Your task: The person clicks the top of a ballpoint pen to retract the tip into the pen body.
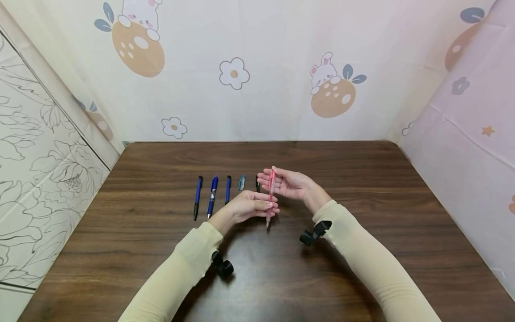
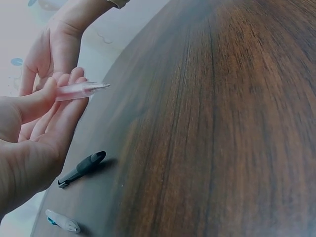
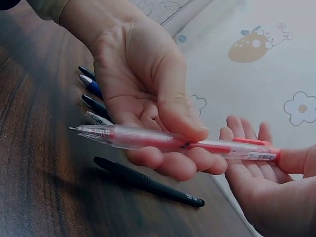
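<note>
A pink clear-barrelled click pen (image 1: 271,187) is held above the table, its tip pointing toward me. My left hand (image 1: 246,206) grips its barrel between thumb and fingers, the thumb (image 3: 185,121) lying on top. At the pen's other end, my right hand (image 1: 297,184) touches the button with its thumb (image 3: 295,160). The right fingers lie extended, palm up, behind the clip end. Beneath the hands a black pen (image 3: 148,183) lies on the table, partly hidden in the head view. The metal tip (image 2: 101,86) shows in the left wrist view.
Left of the hands, a row of pens lies on the brown wooden table (image 1: 346,156): a blue-and-black one (image 1: 197,199), a blue one (image 1: 212,194), another blue one (image 1: 228,185) and a light-blue one (image 1: 242,182). A patterned curtain (image 1: 273,89) hangs behind.
</note>
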### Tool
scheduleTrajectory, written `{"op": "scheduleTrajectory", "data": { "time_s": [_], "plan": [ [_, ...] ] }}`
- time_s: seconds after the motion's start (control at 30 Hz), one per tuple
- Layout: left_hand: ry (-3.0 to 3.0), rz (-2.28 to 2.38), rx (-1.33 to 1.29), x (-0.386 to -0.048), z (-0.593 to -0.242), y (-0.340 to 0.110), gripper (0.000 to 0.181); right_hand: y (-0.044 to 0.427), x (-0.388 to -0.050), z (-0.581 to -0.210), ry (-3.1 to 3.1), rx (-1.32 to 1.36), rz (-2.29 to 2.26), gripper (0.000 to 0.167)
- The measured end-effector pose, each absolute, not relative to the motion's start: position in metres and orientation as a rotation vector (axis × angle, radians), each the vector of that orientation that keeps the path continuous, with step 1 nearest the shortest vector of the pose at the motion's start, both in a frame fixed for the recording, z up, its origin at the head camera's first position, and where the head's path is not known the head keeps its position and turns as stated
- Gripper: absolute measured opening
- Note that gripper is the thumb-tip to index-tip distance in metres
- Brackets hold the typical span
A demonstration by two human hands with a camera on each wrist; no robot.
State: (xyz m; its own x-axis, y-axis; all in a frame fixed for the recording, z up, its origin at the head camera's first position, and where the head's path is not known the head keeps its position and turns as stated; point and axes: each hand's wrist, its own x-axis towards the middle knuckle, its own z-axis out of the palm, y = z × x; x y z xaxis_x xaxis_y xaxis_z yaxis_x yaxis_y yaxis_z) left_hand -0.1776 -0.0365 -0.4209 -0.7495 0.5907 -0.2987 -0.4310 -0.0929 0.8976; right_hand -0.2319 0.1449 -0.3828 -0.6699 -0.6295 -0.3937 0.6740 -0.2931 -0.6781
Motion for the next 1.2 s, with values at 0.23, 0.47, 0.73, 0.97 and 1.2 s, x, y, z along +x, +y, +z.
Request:
{"op": "scheduleTrajectory", "data": {
  "time_s": [0.23, 0.47, 0.73, 0.97, 1.2],
  "plan": [
    [1.494, 1.893, 0.201, -0.1754, -0.4217, -0.0363, 0.039, 0.1450, -0.2306, -0.3808, 1.160, 0.013, -1.990, 0.034],
    [1.491, 1.894, 0.198, -0.1766, -0.4186, -0.0358, 0.038, 0.1462, -0.2312, -0.3797, 1.141, 0.023, -2.001, 0.034],
    [1.483, 1.892, 0.197, -0.1768, -0.4183, -0.0346, 0.039, 0.1471, -0.2315, -0.3792, 1.113, 0.011, -2.004, 0.035],
    [1.477, 1.896, 0.192, -0.1757, -0.4166, -0.0338, 0.039, 0.1487, -0.2316, -0.3788, 1.099, 0.003, -1.997, 0.035],
    [1.466, 1.897, 0.189, -0.1759, -0.4142, -0.0323, 0.039, 0.1504, -0.2328, -0.3747, 1.097, 0.025, -1.990, 0.036]
  ]
}}
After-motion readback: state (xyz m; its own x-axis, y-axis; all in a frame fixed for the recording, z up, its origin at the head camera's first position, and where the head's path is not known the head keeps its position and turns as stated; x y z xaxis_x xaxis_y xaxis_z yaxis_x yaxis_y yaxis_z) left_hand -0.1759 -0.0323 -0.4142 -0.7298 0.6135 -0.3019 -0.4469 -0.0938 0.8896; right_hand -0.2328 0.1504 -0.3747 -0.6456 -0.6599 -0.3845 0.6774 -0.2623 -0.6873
